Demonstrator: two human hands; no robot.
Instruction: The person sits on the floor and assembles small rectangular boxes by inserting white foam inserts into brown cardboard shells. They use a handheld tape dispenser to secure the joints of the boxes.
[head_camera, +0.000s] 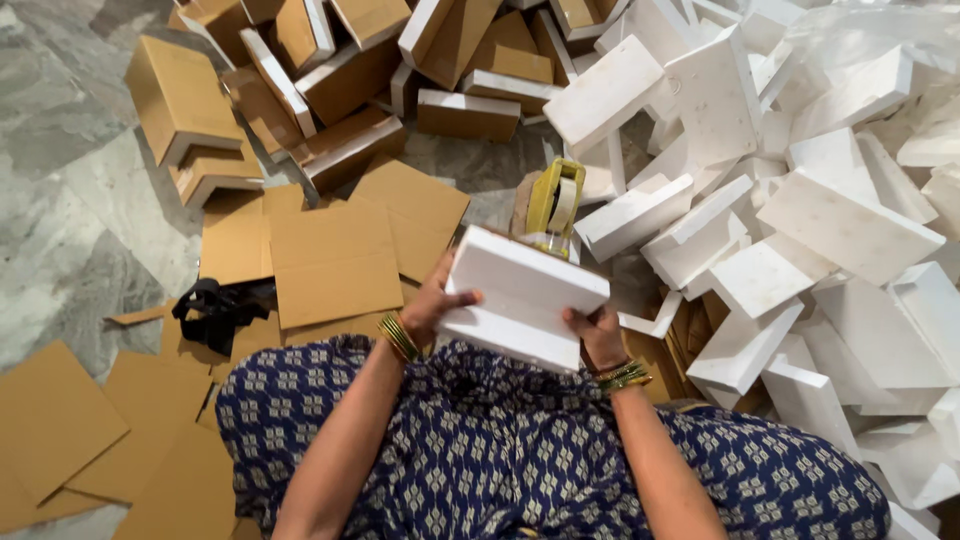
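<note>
Item: white foam block (524, 296), rectangular, flat-faced, with a stepped edge along its near side. Held above the lap, tilted, between both hands. Left hand (436, 303) grips the block's left end, thumb on the upper face, fingers hidden beneath. Right hand (597, 333) clasps the lower right corner from below.

Just beyond the block: yellow tape dispenser (555, 203), upright. To the right, a heap of white foam pieces (800, 200) crowds close. Ahead left, flat cardboard sheets (330, 255) on grey marble floor (70, 210); brown cardboard boxes (350, 70) farther off. Open room lies to the left.
</note>
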